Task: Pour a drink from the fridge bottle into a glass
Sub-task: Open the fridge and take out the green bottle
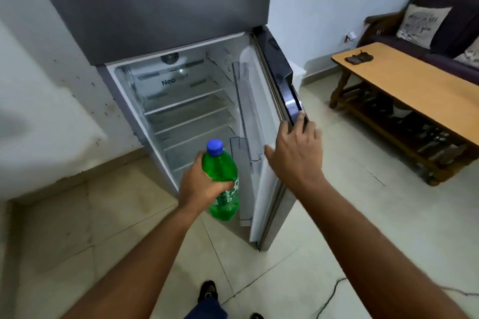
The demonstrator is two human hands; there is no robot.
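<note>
Looking down from the head view, the green bottle (222, 184) with its blue cap (215, 147) hangs upright in front of the open fridge (181, 101), just left of the door's lower bin. It looks nearly full, so I judge it fairly heavy, its thin plastic wall yielding under a squeeze and perhaps slick from the cold; the shoulder and upper body give the surest hold. The left hand (201, 184) is wrapped closed around that upper part, below the cap. The right hand (295, 149) lies partly open on the fridge door (269, 122), fingers hooked over its far edge. No glass shows; a bench (404, 85) stands far right.
</note>
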